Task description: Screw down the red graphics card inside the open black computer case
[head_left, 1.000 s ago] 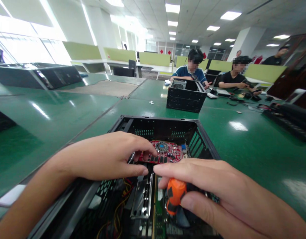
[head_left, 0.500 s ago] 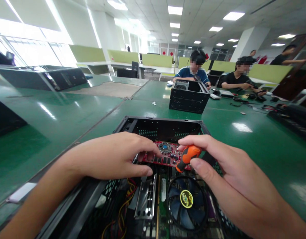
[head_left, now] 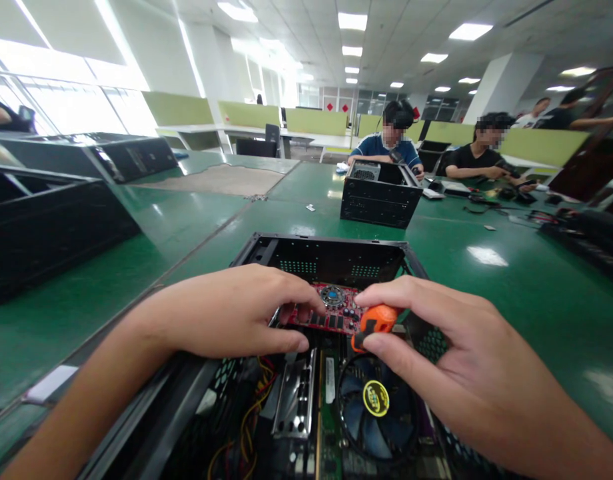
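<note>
My right hand (head_left: 466, 353) pinches the orange and black handle of a screwdriver (head_left: 379, 321) between thumb and fingers. Its shaft is hidden from this angle. Below the handle lies a red graphics card (head_left: 331, 321) with a small round fan, inside an open black computer case (head_left: 336, 245). My left hand (head_left: 256, 310) reaches over the card's left end, fingertips bent at it and thumb held apart; whether they press on the card I cannot tell. Nearer to me are a large dark cooling fan (head_left: 376, 427) with a yellow label and a slotted metal plate (head_left: 295, 400).
Beyond my case stands another black computer case (head_left: 379, 200) on the green table (head_left: 266, 217). More cases (head_left: 51, 233) are at the left. Two people (head_left: 394, 137) sit across the table. Yellow and red wires (head_left: 249, 427) run inside my case at the left.
The screwdriver handle has turned slightly in my right hand, and the thumb has slid left along it. At the far left, a black case has swung further into view. My left hand is almost still.
</note>
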`<state>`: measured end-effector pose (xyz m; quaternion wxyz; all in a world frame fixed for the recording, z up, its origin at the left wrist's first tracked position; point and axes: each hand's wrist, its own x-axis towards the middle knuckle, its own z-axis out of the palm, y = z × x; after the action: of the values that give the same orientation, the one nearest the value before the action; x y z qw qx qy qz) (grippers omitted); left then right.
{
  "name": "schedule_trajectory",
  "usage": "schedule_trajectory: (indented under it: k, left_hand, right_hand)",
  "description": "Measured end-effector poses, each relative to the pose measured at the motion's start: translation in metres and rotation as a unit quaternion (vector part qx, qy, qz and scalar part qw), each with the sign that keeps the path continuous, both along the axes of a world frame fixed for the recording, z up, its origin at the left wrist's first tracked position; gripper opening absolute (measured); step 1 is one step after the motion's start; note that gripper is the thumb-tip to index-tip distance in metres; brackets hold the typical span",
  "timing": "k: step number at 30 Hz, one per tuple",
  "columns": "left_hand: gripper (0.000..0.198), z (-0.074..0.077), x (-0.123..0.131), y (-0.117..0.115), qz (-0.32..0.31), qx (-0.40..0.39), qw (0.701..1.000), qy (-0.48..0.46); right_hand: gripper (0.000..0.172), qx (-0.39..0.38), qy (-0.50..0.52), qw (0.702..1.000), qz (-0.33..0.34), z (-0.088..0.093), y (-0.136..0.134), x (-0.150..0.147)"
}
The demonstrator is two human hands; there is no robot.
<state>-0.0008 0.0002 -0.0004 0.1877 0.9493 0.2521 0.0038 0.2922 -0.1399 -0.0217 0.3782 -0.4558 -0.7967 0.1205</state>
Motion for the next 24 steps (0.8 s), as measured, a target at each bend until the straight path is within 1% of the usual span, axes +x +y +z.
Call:
schedule_trajectory:
  k: [2, 5, 7, 11, 13, 17, 19, 21, 24]
  left_hand:
    - [0.030, 0.000, 0.000, 0.000, 0.002, 0.002, 1.000, 0.001]
    - [0.034, 0.000, -0.001, 0.000, 0.002, 0.001, 1.000, 0.007]
    - [0.036, 0.000, -0.001, 0.000, 0.002, -0.002, 1.000, 0.009]
    - [0.037, 0.000, -0.001, 0.001, 0.006, -0.007, 1.000, 0.014]
    - [0.037, 0.000, 0.000, 0.001, 0.008, -0.010, 1.000, 0.020]
    - [0.037, 0.001, 0.000, 0.001, 0.009, -0.013, 1.000, 0.024]
    - [0.038, 0.001, 0.000, 0.000, 0.012, -0.014, 1.000, 0.025]
    - [0.038, 0.002, 0.000, 0.000, 0.014, -0.017, 0.999, 0.028]
    - [0.034, 0.003, 0.001, 0.000, 0.015, -0.021, 0.999, 0.027]
  right_hand:
    - [0.016, -0.007, 0.010, 1.000, 0.002, 0.000, 0.000, 0.001]
    - [0.015, -0.012, 0.015, 1.000, 0.012, -0.001, 0.001, 0.001]
    - [0.023, -0.008, 0.007, 1.000, 0.012, -0.003, 0.002, 0.001]
    - [0.044, 0.035, -0.016, 0.999, -0.006, -0.006, 0.000, 0.002]
    - [0.047, 0.047, -0.020, 0.999, 0.000, -0.007, 0.000, 0.002]
    - [0.047, 0.043, -0.017, 0.999, 0.014, -0.007, 0.002, 0.001]
    - [0.045, 0.044, -0.019, 0.999, 0.004, -0.005, 0.004, 0.001]
    - [0.044, 0.061, -0.021, 0.998, -0.020, -0.004, 0.003, 0.002]
    - [0.043, 0.102, -0.026, 0.991, -0.084, 0.000, -0.001, 0.011]
